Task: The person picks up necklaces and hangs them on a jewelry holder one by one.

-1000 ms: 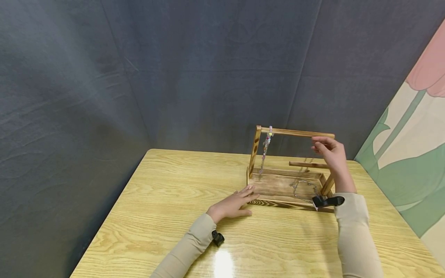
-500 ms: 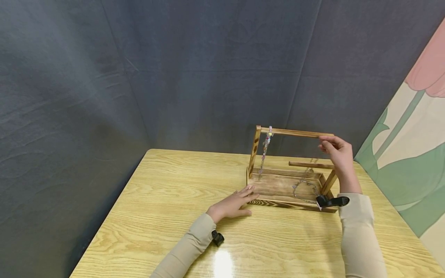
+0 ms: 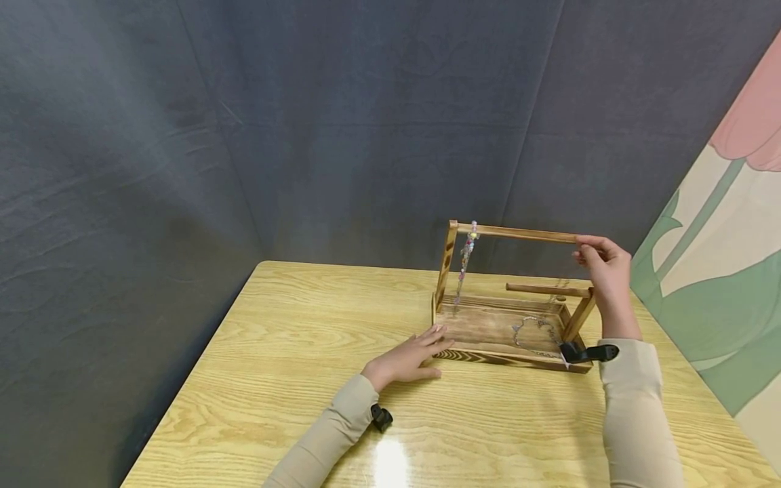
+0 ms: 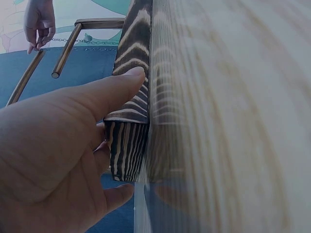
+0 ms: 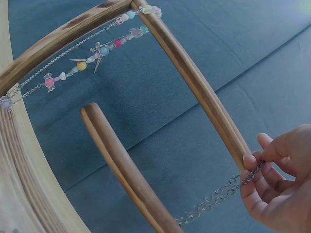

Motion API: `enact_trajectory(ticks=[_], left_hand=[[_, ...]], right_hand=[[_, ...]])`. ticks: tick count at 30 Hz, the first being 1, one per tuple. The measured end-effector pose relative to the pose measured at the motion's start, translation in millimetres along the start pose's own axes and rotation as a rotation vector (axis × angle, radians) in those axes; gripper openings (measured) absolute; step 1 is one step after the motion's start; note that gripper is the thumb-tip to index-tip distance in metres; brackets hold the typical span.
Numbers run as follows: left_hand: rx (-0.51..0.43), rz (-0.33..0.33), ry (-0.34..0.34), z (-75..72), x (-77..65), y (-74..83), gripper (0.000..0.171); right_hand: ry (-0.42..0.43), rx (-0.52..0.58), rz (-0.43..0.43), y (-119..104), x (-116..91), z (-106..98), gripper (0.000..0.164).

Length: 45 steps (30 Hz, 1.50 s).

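A wooden jewelry stand [image 3: 444, 271] has a tray base, a tall left post with a top bar [image 5: 194, 80], and a lower bar [image 5: 126, 170] on a shorter right post. My right hand [image 3: 607, 271] pinches a silver chain necklace [image 5: 206, 201] at the free right end of the top bar. From the fingertips the chain runs down past the lower bar; the pendant part [image 3: 526, 325] reaches the tray. My left hand [image 3: 405, 358] rests at the tray's front left corner, thumb along the patterned front wall [image 4: 131, 73], other fingers over the left end.
A beaded necklace [image 5: 82, 65] with colourful charms hangs from the left of the top bar. The stand sits on a wood-grain table [image 3: 305, 325]. Behind is a dark curtain [image 3: 378, 135]; a flower-painted panel [image 3: 714, 271] stands at the right.
My right hand has slid rightward along the top bar to its end, drawing the chain with it. The left hand stays at the corner.
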State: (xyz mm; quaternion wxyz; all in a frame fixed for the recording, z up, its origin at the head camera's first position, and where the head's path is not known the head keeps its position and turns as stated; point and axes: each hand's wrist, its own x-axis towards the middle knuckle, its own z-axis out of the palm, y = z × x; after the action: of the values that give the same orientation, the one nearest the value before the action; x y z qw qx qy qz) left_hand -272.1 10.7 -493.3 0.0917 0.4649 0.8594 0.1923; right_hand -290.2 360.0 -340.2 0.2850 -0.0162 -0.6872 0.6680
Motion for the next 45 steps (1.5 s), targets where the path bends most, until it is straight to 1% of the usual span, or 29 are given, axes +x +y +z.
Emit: enact_trajectory(ticks=[2, 7, 15, 19, 27, 34, 38, 45], left_hand=[[0.000, 0.001, -0.001, 0.4, 0.0, -0.2, 0.067], [-0.001, -0.004, 0.000, 2.5, 0.4, -1.1, 0.067], [-0.004, -0.015, -0.006, 3.4, 1.0, -1.6, 0.066], [0.000, -0.013, -0.003, 3.2, 1.0, -1.9, 0.067], [-0.010, -0.009, -0.002, 4.0, 0.7, -2.3, 0.066], [-0.006, -0.006, -0.003, 3.6, 1.2, -2.0, 0.066], [0.001, -0.001, -0.001, 2.6, 1.5, -1.6, 0.067], [-0.004, 0.000, 0.004, 1.0, 1.1, -1.0, 0.066]], right_hand=[[0.006, 0.026, 0.006, 0.0, 0.9, -1.3, 0.018], [0.006, 0.049, 0.003, 1.4, 2.1, -5.1, 0.018], [0.016, 0.035, 0.026, -0.1, 4.1, -7.4, 0.018], [0.016, 0.019, 0.024, -3.0, 6.0, -7.8, 0.018], [-0.004, 0.009, 0.019, -5.2, 9.1, -10.0, 0.017], [-0.018, 0.009, 0.030, -7.2, 14.9, -10.2, 0.017], [-0.021, -0.008, 0.034, -8.9, 19.2, -10.4, 0.017], [-0.050, -0.097, 0.014, -15.7, 22.8, -8.2, 0.016]])
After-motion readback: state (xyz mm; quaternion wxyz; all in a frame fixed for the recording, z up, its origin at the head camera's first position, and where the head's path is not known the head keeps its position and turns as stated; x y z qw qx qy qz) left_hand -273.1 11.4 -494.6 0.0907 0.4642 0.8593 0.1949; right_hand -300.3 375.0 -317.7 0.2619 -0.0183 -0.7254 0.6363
